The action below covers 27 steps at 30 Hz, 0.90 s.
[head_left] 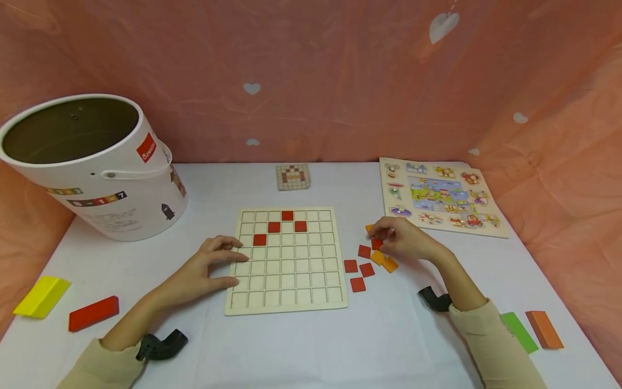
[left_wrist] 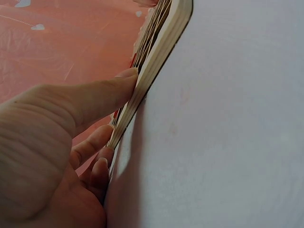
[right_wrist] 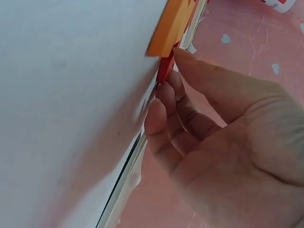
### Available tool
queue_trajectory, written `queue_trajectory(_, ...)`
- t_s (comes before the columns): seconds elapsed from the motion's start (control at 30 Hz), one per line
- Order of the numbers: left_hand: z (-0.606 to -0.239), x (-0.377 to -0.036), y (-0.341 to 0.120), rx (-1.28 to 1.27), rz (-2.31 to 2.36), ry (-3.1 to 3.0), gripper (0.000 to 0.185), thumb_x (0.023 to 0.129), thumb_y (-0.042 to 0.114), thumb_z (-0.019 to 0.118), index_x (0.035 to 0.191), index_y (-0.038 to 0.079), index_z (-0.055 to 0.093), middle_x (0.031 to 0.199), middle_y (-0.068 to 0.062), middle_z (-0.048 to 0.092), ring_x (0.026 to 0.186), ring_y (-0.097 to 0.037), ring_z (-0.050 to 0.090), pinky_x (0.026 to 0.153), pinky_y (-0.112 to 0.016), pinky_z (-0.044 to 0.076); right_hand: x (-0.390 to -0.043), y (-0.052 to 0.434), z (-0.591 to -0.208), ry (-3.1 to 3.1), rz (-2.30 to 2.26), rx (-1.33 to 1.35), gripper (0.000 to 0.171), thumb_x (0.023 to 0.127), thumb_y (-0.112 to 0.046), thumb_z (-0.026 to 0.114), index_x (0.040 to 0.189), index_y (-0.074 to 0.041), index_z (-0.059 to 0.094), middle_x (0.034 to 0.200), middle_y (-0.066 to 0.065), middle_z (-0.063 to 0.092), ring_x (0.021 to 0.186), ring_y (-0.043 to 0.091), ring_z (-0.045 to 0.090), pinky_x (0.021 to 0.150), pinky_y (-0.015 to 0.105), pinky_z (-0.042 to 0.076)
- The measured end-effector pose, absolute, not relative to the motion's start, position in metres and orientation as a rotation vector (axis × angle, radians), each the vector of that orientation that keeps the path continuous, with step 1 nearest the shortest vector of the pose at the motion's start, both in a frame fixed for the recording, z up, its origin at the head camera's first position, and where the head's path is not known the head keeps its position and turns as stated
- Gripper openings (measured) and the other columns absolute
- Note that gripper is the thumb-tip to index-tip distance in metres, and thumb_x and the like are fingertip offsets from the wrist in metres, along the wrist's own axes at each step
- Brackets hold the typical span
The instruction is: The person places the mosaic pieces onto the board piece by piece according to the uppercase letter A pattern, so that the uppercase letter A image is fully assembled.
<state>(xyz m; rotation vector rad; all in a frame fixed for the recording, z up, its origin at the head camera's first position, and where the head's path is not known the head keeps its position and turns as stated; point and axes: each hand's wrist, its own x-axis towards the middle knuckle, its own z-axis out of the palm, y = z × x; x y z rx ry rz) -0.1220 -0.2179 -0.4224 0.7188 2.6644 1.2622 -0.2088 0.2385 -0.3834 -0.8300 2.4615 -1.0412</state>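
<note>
A wooden grid board (head_left: 279,281) lies flat on the table, with red square tiles in a few of its upper cells, one of them a red tile (head_left: 259,240). My left hand (head_left: 206,270) rests along the board's left edge, thumb and fingers spread apart; the left wrist view shows its fingertips against the board's side (left_wrist: 152,61). To the right of the board lies a loose group of red and orange tiles. There my right hand (head_left: 403,237) pinches a red tile (right_wrist: 164,69) between thumb and fingers, right beside an orange tile (right_wrist: 172,28).
A small pattern card (head_left: 293,177) lies behind the board. At the back right is a wooden picture puzzle (head_left: 491,228); a large white bucket (head_left: 131,216) stands at the back left. Yellow (head_left: 42,297) and red blocks (head_left: 94,313) lie left, green (head_left: 519,332) and orange blocks (head_left: 544,329) right.
</note>
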Motion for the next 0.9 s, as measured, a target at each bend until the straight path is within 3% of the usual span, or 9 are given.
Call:
queue_trajectory(0.57,-0.424,-0.123,-0.218,0.725,1.266,2.663,0.036,0.084,0.022,0.081,0.118,0.016,0.072,0.137,-0.007,0.048,0.132,-0.035,0.036,0.107,-0.062,0.03,-0.209,0.234,-0.378,2.519,-1.023,-0.788,0.021,0.084,0.011,0.067,0.102,0.0,0.069,0.098,0.006,0.068,0.088,0.023,0.057,0.076,0.029,0.05)
queue_trajectory(0.9,-0.422,-0.122,-0.218,0.701,1.265,2.663,0.037,0.083,0.023,0.082,0.118,0.016,0.072,0.137,-0.008,0.047,0.133,-0.035,0.036,0.107,-0.062,0.029,-0.224,0.179,-0.362,2.403,-1.119,-0.936,0.014,0.091,0.004,0.065,0.104,0.002,0.068,0.095,0.008,0.066,0.084,0.023,0.055,0.072,0.029,0.046)
